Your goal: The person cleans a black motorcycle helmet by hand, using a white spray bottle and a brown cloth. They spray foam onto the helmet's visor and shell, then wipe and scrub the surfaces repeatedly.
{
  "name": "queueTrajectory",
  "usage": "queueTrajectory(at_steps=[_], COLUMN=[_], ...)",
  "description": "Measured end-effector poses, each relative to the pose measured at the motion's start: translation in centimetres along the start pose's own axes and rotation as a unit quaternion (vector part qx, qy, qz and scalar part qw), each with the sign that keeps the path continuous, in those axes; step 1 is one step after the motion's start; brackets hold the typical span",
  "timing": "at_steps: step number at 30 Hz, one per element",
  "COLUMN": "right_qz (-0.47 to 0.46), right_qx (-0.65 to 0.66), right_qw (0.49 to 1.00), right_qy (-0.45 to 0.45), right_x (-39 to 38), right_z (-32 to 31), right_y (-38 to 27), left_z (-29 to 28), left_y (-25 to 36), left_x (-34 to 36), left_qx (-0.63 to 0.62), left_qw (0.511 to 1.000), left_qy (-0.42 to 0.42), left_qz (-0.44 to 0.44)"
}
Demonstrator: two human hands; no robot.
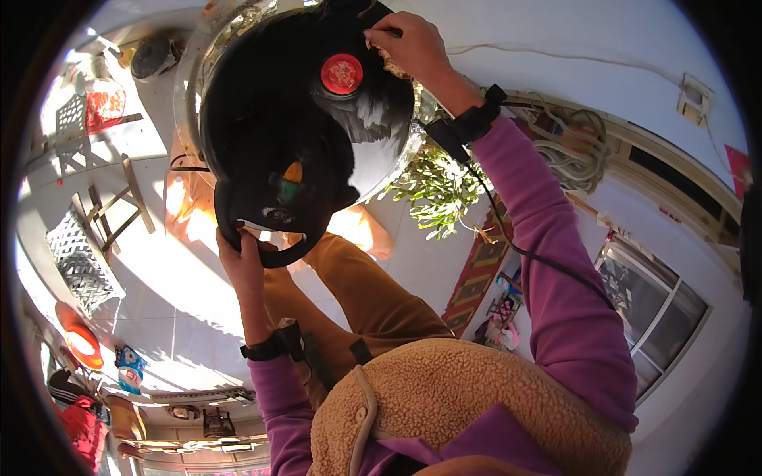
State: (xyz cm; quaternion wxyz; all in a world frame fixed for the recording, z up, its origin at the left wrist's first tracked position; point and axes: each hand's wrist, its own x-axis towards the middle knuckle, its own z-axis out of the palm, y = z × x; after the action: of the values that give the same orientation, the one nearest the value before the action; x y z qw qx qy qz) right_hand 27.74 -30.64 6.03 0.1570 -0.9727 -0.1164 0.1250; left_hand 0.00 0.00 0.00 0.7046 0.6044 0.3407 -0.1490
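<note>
Black piece (262, 111): step in hand, I judge, steadying and working its surface; next move calls for a firm left hold. Between both hands' fingers; rounded, kind unclear, streaked grey below the right fingers. Right hand (414, 47): fingers narrow; cannot tell if holding anything. Left hand (242, 258): fingers around the lower rim. Red disc (342, 74): lower left of right fingers. Orange-green patch (291, 184): above left fingers.

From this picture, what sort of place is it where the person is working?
Probably a home, perhaps a sunny porch or courtyard-side room: there is a green leafy plant, a white-framed window, and bright sunlight on the pale floor.
</note>
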Motion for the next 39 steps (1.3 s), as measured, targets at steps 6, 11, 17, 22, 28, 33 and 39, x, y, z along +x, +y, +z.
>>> queueTrajectory(at_steps=[6,11,17,22,28,33,39], right_qz=[-0.088,-0.182,-0.105,0.130,0.285,0.230,0.155], right_qx=[0.126,0.070,0.061,0.416,0.613,0.453,0.309], right_qw=[0.962,0.970,0.936,0.832,0.672,0.827,0.907], right_qy=[0.228,0.142,0.331,0.344,0.304,0.242,0.241], right_x=[-9.6,-10.2,-3.4,-6.8,-12.8,-17.0,-20.2], right_z=[8.1,7.2,6.2,2.8,1.3,2.8,5.7], right_y=[-4.1,-3.9,-0.6,0.6,0.8,0.0,-1.3], left_z=[-0.6,-0.3,-0.4,-0.3,-0.6,-0.4,-0.7], left_y=[-1.3,0.0,0.5,-0.3,-0.3,0.3,0.2], left_x=[0.5,0.3,0.0,0.2,0.4,-0.1,0.2], left_qx=[0.011,-0.003,0.006,-0.004,0.021,0.024,0.090], left_qw=[0.999,1.000,1.000,1.000,1.000,1.000,0.994], left_qy=[0.023,0.011,0.023,0.011,0.013,0.020,0.057], left_qz=[0.032,-0.001,0.008,0.009,0.003,-0.004,-0.001])
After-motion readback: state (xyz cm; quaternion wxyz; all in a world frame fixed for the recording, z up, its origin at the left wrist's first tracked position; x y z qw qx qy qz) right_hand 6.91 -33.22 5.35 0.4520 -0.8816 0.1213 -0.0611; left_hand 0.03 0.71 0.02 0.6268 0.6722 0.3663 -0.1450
